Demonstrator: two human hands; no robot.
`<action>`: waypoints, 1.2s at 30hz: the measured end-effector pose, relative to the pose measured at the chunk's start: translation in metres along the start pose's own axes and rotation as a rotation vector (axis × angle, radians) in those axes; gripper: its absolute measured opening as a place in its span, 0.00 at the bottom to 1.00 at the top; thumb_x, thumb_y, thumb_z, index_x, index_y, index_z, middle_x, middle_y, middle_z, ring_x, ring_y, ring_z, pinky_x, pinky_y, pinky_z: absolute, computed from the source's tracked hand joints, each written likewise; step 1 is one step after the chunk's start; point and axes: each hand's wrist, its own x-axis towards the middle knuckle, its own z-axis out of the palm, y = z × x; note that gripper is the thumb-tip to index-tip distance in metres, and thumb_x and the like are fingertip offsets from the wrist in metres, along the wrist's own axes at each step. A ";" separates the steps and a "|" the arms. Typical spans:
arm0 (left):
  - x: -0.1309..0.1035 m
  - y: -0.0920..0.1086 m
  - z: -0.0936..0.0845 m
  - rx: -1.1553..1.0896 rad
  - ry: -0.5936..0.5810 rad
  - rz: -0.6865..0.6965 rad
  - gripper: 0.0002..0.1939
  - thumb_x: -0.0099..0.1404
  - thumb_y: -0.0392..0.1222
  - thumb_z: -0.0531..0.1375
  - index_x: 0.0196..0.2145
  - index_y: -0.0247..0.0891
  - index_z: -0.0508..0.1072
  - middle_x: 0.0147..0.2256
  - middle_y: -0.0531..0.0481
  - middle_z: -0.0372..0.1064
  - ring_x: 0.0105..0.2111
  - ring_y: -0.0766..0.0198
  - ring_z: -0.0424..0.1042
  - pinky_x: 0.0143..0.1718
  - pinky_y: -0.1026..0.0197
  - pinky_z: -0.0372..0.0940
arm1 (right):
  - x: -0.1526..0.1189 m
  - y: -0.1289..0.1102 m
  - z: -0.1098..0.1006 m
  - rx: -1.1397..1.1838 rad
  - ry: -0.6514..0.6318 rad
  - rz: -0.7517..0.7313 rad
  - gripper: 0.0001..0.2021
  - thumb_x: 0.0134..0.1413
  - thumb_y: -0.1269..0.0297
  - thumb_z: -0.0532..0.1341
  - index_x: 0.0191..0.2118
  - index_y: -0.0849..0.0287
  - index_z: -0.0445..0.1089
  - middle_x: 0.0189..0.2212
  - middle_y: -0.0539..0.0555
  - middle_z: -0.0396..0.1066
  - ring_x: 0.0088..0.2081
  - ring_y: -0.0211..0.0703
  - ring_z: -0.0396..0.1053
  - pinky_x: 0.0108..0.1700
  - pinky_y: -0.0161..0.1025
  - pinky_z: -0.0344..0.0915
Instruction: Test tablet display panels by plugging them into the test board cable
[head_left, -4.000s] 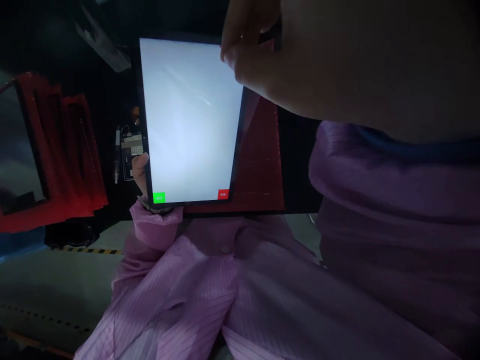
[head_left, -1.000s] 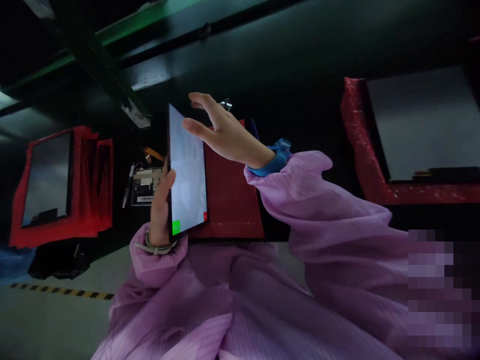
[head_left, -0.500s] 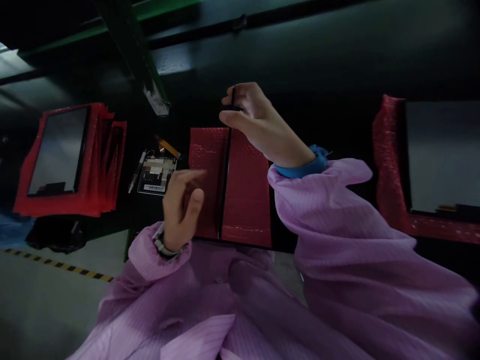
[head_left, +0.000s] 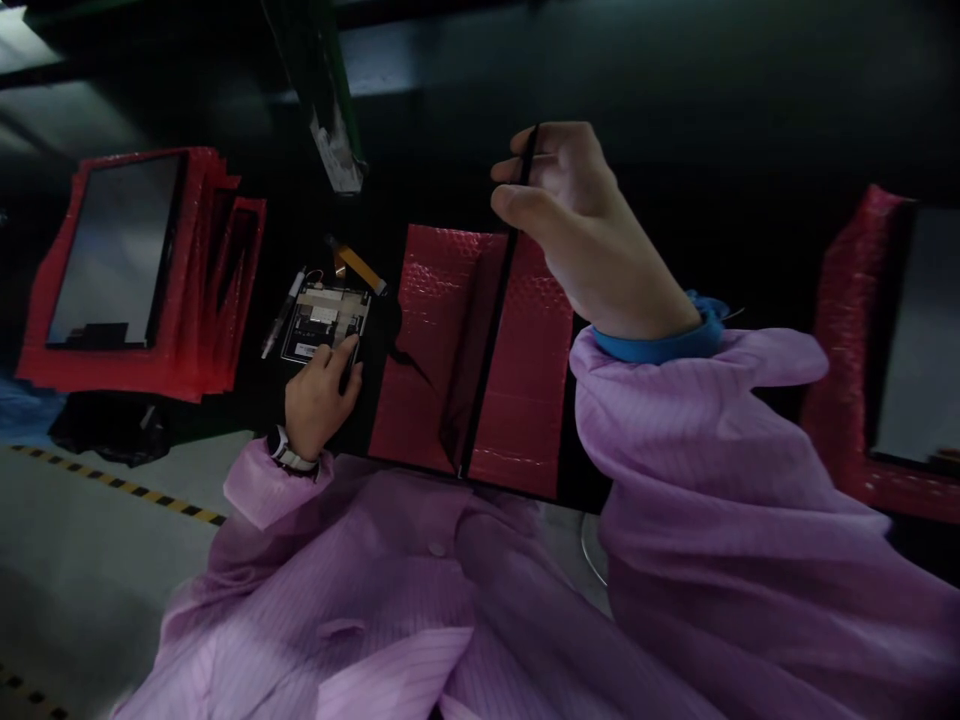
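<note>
My right hand point(head_left: 574, 185) is raised at upper centre, thumb and fingers closed on the top of a thin black-edged panel point(head_left: 491, 350). Seen nearly edge-on, the panel runs down from the fingers across a red bubble-wrap sheet point(head_left: 529, 425); much of its face cannot be made out. At the left, my left hand point(head_left: 321, 395) reaches the lower edge of a small opened electronic device point(head_left: 328, 318), its fingers partly bent and slightly apart. An orange flat cable point(head_left: 360, 268) extends above the device. A white-and-dark pen-like tool point(head_left: 283, 312) lies along its left side.
A stack of red bubble-wrap sleeves point(head_left: 202, 340) stands far left, with a grey-faced display panel point(head_left: 116, 250) on top. Another display panel point(head_left: 926, 340) rests on red wrap at the right. A green post point(head_left: 330, 70) rises behind the device; a black bag point(head_left: 112, 430) hangs below the stack.
My left hand has moved left and down from beside the red wrap to the device. My right hand appears farther right and higher, still holding the panel. The camera view has shifted.
</note>
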 end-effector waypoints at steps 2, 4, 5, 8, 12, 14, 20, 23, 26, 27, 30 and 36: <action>0.001 0.002 -0.002 0.017 -0.038 -0.010 0.22 0.75 0.46 0.52 0.63 0.40 0.70 0.43 0.43 0.72 0.37 0.56 0.75 0.33 0.59 0.63 | 0.000 -0.001 0.000 0.007 0.000 0.004 0.15 0.57 0.57 0.61 0.48 0.47 0.58 0.54 0.57 0.65 0.59 0.46 0.66 0.66 0.47 0.59; 0.001 0.003 -0.003 0.028 -0.052 -0.004 0.22 0.75 0.46 0.52 0.63 0.41 0.70 0.43 0.43 0.72 0.37 0.56 0.75 0.32 0.59 0.62 | -0.001 -0.002 0.000 0.006 0.003 0.003 0.16 0.57 0.57 0.61 0.48 0.49 0.58 0.54 0.58 0.66 0.58 0.46 0.66 0.66 0.48 0.59; 0.001 0.002 -0.003 0.031 -0.055 0.003 0.23 0.76 0.46 0.52 0.64 0.41 0.69 0.43 0.43 0.72 0.37 0.56 0.74 0.32 0.59 0.62 | -0.001 -0.002 0.000 0.006 0.005 0.002 0.16 0.57 0.56 0.61 0.49 0.49 0.58 0.53 0.58 0.66 0.58 0.46 0.66 0.66 0.48 0.59; 0.001 0.000 -0.001 0.038 -0.043 0.034 0.23 0.77 0.47 0.51 0.64 0.40 0.69 0.42 0.43 0.72 0.37 0.56 0.74 0.32 0.58 0.61 | -0.002 -0.002 0.000 0.006 0.005 -0.014 0.16 0.58 0.56 0.61 0.49 0.49 0.59 0.53 0.57 0.66 0.58 0.46 0.66 0.66 0.48 0.59; -0.002 -0.004 0.004 0.042 0.021 0.082 0.24 0.78 0.49 0.49 0.64 0.39 0.69 0.40 0.43 0.72 0.36 0.56 0.73 0.32 0.58 0.61 | -0.001 0.001 -0.001 -0.044 0.002 -0.040 0.15 0.60 0.56 0.61 0.50 0.51 0.59 0.54 0.56 0.66 0.60 0.47 0.65 0.68 0.52 0.58; -0.004 -0.005 0.006 0.031 0.080 0.085 0.24 0.78 0.49 0.49 0.63 0.39 0.70 0.38 0.44 0.72 0.35 0.57 0.72 0.30 0.58 0.60 | -0.002 0.003 -0.004 -0.091 0.003 -0.037 0.16 0.61 0.57 0.61 0.52 0.51 0.60 0.56 0.54 0.66 0.62 0.48 0.64 0.68 0.55 0.57; -0.006 -0.012 0.003 -0.234 0.164 0.492 0.21 0.77 0.46 0.52 0.62 0.41 0.71 0.47 0.42 0.73 0.45 0.57 0.73 0.46 0.57 0.69 | -0.011 -0.011 -0.019 -0.137 0.098 0.237 0.20 0.60 0.61 0.64 0.56 0.49 0.63 0.43 0.52 0.69 0.44 0.43 0.70 0.52 0.47 0.72; -0.004 -0.014 0.000 -0.299 0.134 0.643 0.17 0.74 0.45 0.57 0.57 0.44 0.76 0.58 0.41 0.70 0.58 0.51 0.67 0.57 0.48 0.66 | -0.021 -0.023 -0.034 -0.075 -0.013 0.335 0.18 0.59 0.66 0.62 0.55 0.50 0.65 0.40 0.50 0.70 0.40 0.41 0.70 0.40 0.42 0.74; 0.000 -0.013 -0.001 -0.311 0.062 0.643 0.16 0.74 0.45 0.57 0.55 0.42 0.76 0.59 0.41 0.70 0.61 0.50 0.65 0.59 0.45 0.64 | -0.031 -0.023 -0.054 -0.020 -0.040 0.405 0.16 0.52 0.72 0.62 0.47 0.52 0.68 0.36 0.49 0.70 0.33 0.40 0.68 0.30 0.37 0.69; 0.000 -0.013 -0.001 -0.308 0.047 0.640 0.16 0.74 0.45 0.56 0.55 0.41 0.76 0.59 0.41 0.71 0.61 0.50 0.66 0.59 0.45 0.64 | -0.034 -0.020 -0.060 0.011 -0.019 0.414 0.15 0.49 0.74 0.63 0.43 0.53 0.69 0.34 0.48 0.70 0.31 0.39 0.67 0.29 0.36 0.67; 0.002 -0.012 -0.002 -0.292 0.026 0.616 0.17 0.75 0.47 0.54 0.54 0.41 0.76 0.58 0.42 0.72 0.61 0.50 0.67 0.60 0.45 0.62 | -0.042 -0.006 -0.073 0.131 0.071 0.399 0.13 0.43 0.75 0.64 0.36 0.53 0.68 0.30 0.48 0.68 0.30 0.39 0.67 0.31 0.38 0.66; 0.005 -0.012 -0.004 -0.278 0.076 0.586 0.19 0.75 0.47 0.55 0.59 0.38 0.71 0.56 0.43 0.73 0.60 0.53 0.69 0.65 0.46 0.55 | -0.040 0.017 -0.060 0.323 0.142 0.397 0.12 0.42 0.73 0.64 0.37 0.53 0.70 0.35 0.50 0.73 0.37 0.42 0.71 0.48 0.45 0.71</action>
